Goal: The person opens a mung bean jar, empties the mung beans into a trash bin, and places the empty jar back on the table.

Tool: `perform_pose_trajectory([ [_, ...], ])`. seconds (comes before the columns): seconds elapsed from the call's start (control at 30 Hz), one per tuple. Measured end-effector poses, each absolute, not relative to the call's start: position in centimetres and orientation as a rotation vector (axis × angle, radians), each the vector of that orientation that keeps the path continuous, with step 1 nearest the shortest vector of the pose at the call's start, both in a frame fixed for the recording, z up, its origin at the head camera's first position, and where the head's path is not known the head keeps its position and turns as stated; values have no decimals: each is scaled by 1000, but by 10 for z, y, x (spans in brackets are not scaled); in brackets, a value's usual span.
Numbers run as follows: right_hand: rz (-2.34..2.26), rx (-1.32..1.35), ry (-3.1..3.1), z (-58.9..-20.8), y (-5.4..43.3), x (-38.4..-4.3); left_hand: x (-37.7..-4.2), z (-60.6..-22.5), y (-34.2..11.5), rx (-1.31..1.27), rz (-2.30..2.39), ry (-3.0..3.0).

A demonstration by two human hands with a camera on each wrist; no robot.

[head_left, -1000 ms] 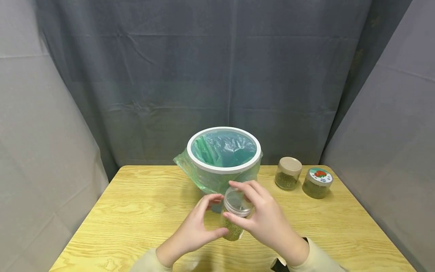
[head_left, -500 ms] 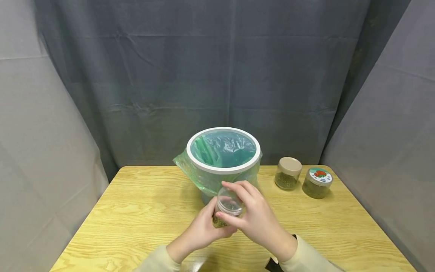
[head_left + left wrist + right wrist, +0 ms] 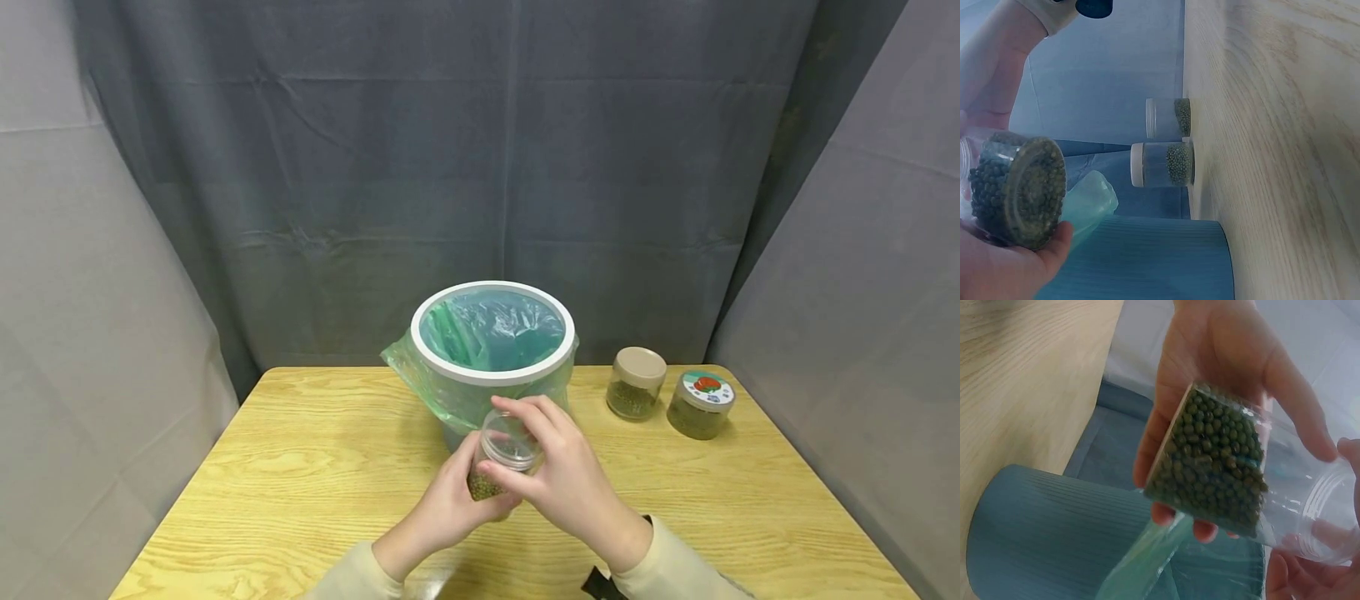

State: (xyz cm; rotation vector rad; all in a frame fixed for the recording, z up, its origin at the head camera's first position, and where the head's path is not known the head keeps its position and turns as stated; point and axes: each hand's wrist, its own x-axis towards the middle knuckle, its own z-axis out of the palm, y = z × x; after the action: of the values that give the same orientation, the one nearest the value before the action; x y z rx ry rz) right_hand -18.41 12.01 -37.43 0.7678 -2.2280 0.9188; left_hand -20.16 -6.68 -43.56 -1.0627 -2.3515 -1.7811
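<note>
in the head view, a clear jar (image 3: pixel 508 446) of green beans is held above the table (image 3: pixel 315 467), before the bag-lined bin (image 3: pixel 491 377); the left hand (image 3: pixel 446 510) curls its fingers round the body, while the right hand (image 3: pixel 566 467) pinches the top between thumb and fingers. the left wrist view shows the jar's round base, with a beige-capped jar (image 3: pixel 1155 165) and another jar (image 3: pixel 1166 117) standing beyond. in the right wrist view, the beans (image 3: pixel 1210 453) sit toward the base.
</note>
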Motion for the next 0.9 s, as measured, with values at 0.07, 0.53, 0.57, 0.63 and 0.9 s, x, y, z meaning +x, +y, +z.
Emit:
perform_pose_trajectory([
  [0.07,946,763,-2228,-373,122,-185,-202,-436,-67,-1043,-1797,-2343],
  [0.53,1007,641,-2304,-369,135,-185,-205,-431,-73,-960,-1849,-2307],
  [0.57,1009,631,-2308,-369,136,-185,-205,-430,-73,-943,-1846,-2314],
  [0.63,1013,613,-2319,-369,137,-184,-205,-429,-74,-914,-1852,-2328],
  [0.9,1023,581,-2353,-371,140,-183,-204,-427,-76,-867,-1843,-2336],
])
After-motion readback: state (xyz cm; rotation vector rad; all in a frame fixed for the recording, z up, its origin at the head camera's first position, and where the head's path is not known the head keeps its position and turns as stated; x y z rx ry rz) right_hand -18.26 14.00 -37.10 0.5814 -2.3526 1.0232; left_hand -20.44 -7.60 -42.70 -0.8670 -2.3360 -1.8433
